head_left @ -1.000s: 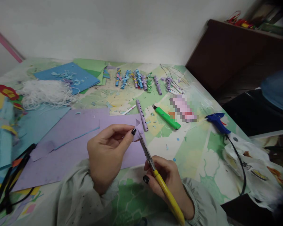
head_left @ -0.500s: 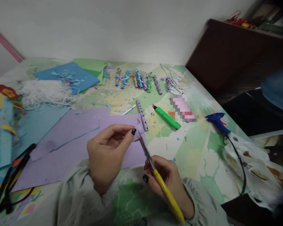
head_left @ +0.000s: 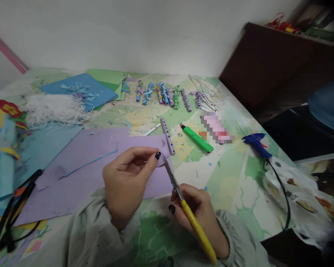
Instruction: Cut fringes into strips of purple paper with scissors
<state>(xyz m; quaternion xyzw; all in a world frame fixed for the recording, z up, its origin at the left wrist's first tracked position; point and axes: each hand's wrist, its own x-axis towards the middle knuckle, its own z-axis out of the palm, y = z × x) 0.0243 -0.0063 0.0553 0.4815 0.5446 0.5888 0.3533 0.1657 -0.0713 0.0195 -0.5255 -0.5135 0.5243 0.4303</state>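
Observation:
Thumb and fingers of my left hand (head_left: 130,181) pinch a small piece of purple paper, mostly hidden by the fingertips. My right hand (head_left: 197,215) is wrapped round yellow-handled scissors (head_left: 193,218), whose metal blades point up and away, their tips beside the left fingertips. Under the left hand lie purple sheets (head_left: 91,159). Just beyond the blades rests a purple tube with dark dots (head_left: 167,136). A green cutter (head_left: 197,139) lies to the right of that tube.
Decorated small tubes (head_left: 163,92) stand in a row near the wall. White string (head_left: 55,110) and a blue sheet (head_left: 102,92) lie at the left. To the right are a blue glue gun (head_left: 257,145) with its cable and a white plastic bag (head_left: 303,200).
The scissor tips and the small purple piece at my left fingertips have shifted very slightly. Both hands stay nearly in the same place.

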